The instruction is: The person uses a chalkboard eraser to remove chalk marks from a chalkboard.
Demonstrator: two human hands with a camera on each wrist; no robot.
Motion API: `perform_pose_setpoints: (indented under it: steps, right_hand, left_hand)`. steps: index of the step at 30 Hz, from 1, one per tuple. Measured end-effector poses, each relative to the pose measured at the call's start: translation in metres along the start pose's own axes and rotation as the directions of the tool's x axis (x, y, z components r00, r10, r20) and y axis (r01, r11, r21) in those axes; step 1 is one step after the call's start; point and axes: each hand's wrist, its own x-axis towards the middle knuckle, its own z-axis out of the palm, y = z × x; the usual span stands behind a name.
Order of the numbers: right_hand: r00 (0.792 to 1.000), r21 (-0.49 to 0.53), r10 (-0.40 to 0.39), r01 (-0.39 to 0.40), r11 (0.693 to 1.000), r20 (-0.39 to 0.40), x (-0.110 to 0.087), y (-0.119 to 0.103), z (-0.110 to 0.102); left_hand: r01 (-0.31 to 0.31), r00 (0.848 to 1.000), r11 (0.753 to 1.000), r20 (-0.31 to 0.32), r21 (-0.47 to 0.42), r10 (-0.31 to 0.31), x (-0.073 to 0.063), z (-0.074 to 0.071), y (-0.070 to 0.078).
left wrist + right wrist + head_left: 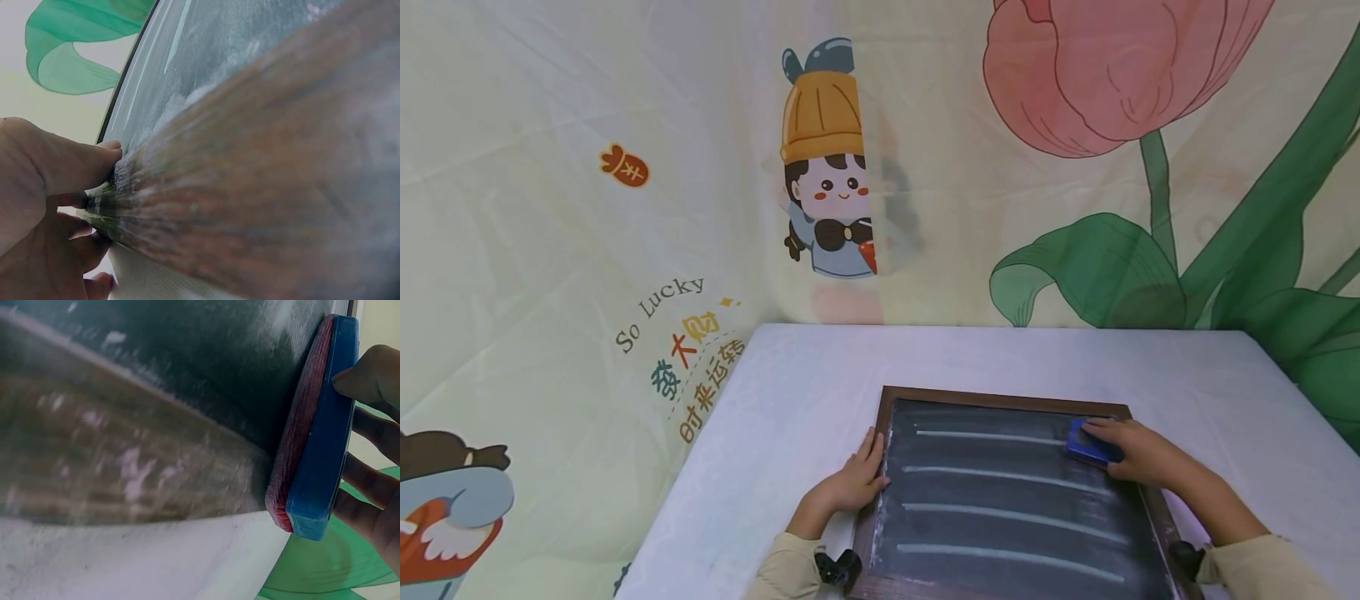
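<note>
A wood-framed chalkboard lies on the white-covered table, with several chalk lines drawn across its dark surface. My left hand holds the board's left edge; in the left wrist view the thumb rests on the brown frame and the fingers bend around its outer side. Near the top right corner, my right hand grips a blue chalkboard eraser. In the right wrist view the eraser's reddish felt pad faces the board, right at the frame. The top chalk line ends beside the eraser.
The white-covered table extends around the board. Behind it hangs a printed cloth backdrop with a tulip, a cartoon figure and lettering. Dark wrist cameras sit at both cuffs, close to the board's lower sides.
</note>
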Motion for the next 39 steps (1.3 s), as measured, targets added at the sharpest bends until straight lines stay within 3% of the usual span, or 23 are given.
perform_pose_setpoints:
  steps: [7,15,23,39]
  right_hand:
    - [1.000,0.012,0.008,-0.009,1.000,0.004,0.006,-0.008,0.002]
    - [0.999,0.000,-0.048,0.048,0.999,-0.012,0.013,-0.020,0.002]
    - [0.999,0.006,-0.005,0.005,1.000,0.041,0.024,-0.034,0.001]
    - [0.995,0.012,-0.075,0.074,0.997,0.068,0.047,-0.058,0.001]
  left_hand:
    - [-0.079,0.997,0.996,-0.019,-0.051,0.078,0.000,0.004,-0.011]
    - [-0.003,1.000,1.000,0.005,-0.009,0.003,-0.002,-0.002,0.001]
    - [0.010,1.000,1.000,0.008,0.001,-0.010,0.000,-0.001,0.000]
    - [0.009,1.000,1.000,0.009,0.010,-0.010,0.002,0.001,-0.004]
